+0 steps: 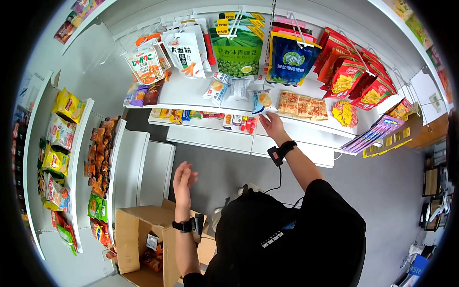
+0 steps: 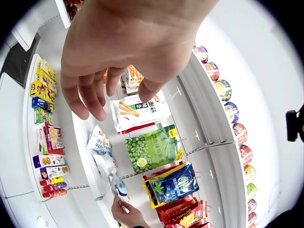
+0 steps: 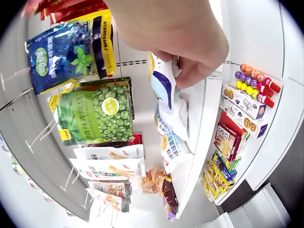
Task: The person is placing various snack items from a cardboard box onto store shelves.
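Note:
My right hand (image 1: 274, 128) is at the front edge of the upper shelf, fingers and thumb pinching the end of a blue and white packet (image 1: 262, 101). In the right wrist view, the hand (image 3: 175, 28) covers one end of this packet (image 3: 163, 85). Left of it on the shelf lie a silvery white packet (image 1: 239, 89) and another blue and white packet (image 1: 216, 90). My left hand (image 1: 183, 181) hangs in the air below and left of the shelf, holding nothing; its fingers are loosely bent in the left wrist view, where the hand (image 2: 128, 47) fills the top.
Hanging bags line the shelf's back, including green pea bags (image 1: 237, 50) and a blue bag (image 1: 292, 60). Flat orange packs (image 1: 302, 105) lie to the right. Small boxes (image 3: 243, 102) stand on the lower shelf. An open cardboard box (image 1: 128, 244) is at the lower left, beside snack shelves (image 1: 80, 182).

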Available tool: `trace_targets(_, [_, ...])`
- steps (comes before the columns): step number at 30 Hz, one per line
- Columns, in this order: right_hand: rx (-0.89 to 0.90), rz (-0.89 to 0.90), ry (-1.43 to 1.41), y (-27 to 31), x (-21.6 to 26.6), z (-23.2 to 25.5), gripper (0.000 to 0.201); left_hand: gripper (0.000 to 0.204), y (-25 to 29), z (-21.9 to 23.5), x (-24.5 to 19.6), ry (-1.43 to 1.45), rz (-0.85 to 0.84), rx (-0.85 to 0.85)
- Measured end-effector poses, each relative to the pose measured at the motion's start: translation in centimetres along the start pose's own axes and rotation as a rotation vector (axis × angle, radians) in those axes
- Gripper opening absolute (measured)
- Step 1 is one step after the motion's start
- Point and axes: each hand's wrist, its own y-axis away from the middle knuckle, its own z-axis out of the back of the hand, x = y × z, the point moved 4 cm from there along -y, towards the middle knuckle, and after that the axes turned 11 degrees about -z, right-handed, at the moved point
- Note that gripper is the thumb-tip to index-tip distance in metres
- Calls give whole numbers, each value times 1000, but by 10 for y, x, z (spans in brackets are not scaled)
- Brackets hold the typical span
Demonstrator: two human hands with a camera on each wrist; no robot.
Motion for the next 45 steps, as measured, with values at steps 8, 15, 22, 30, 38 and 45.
trace_targets(8, [-155, 44, 34, -75, -1, 16, 26, 39, 20, 23, 13, 23, 23, -68])
trace_targets(15, [-197, -69, 225, -91, 6, 17, 17, 43, 39, 42, 30, 11, 56, -115])
trace_targets(22, [-182, -146, 350, -89, 15, 25, 18, 42, 63, 67, 49, 58, 106, -201])
trace_targets(30, [-366, -125, 405, -61, -24, 23, 22, 38, 105, 134, 77, 67, 148, -408])
trace_targets(38, [-204, -313, 416, -58, -114, 22, 19, 39, 164, 246, 119, 141, 172, -709])
trace_targets(45, [-53, -486, 563, -31, -216, -66, 22, 34, 255, 360, 148, 249, 168, -1079])
